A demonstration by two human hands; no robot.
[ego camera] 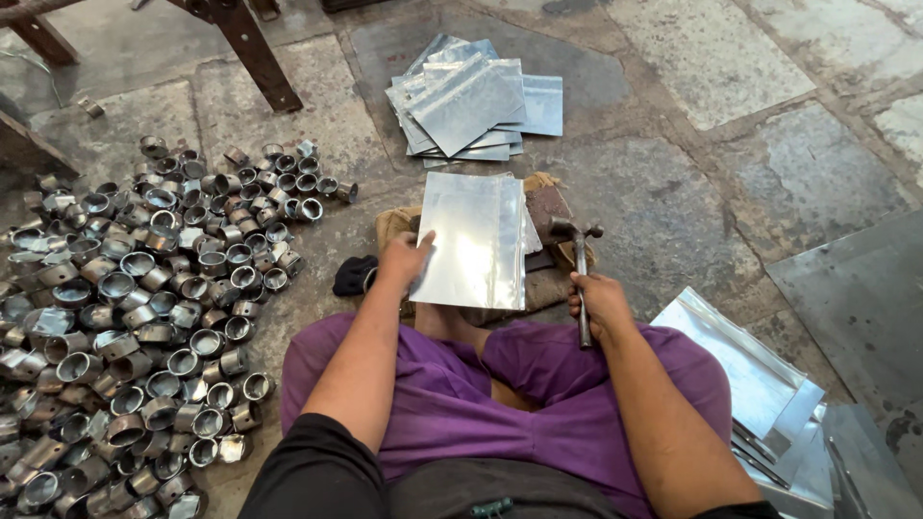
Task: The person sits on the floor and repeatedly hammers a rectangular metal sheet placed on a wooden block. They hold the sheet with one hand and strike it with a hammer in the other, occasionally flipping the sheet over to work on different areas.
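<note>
left hand (404,259) flat, fingers extended, right hand (598,300) fisted

The heap of metal rings (125,317) is cut off by the left and bottom edges. The stack of sheets (769,394) at lower right is cropped by the bottom edge, and the large flat plate (865,288) by the right edge. The wooden legs (245,48) are cut by the top edge. What lies beneath the metal sheet (473,240) is mostly hidden. The hammer (580,279) handle is partly covered by the right hand (598,303). The dark object (354,276) beside the left hand (404,259) cannot be identified.
</note>
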